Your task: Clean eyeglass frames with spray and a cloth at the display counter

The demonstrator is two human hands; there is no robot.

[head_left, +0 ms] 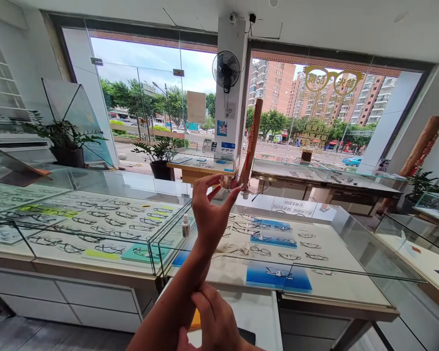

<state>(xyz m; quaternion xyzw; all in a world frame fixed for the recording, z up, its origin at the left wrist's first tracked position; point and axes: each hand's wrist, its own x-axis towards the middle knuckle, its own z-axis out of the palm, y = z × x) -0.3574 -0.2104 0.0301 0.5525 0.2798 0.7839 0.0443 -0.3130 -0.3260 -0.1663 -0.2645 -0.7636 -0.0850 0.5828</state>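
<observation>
My left hand [212,212] is raised in front of me. Its thumb and fingers pinch a pair of thin-rimmed eyeglasses [259,185] by the lens on the left side, and the other lens and a temple stick out to the right. Lower down, my right hand [217,319] overlaps my left forearm, its fingers curled and pressed together. Whether anything is between those fingers is hidden. Something orange [195,320] shows between the right hand and the forearm; I cannot tell if the hand touches it. Beneath the hands is a white pulled-out drawer or tray [269,312].
Glass display cases [362,287] with several rows of eyeglasses [316,256] stretch before me. A small white bottle [185,226] stands on the glass. A dark flat object [247,335] lies in the tray. Farther back are a wooden post [254,131], potted plants [163,168] and a wall fan [226,70].
</observation>
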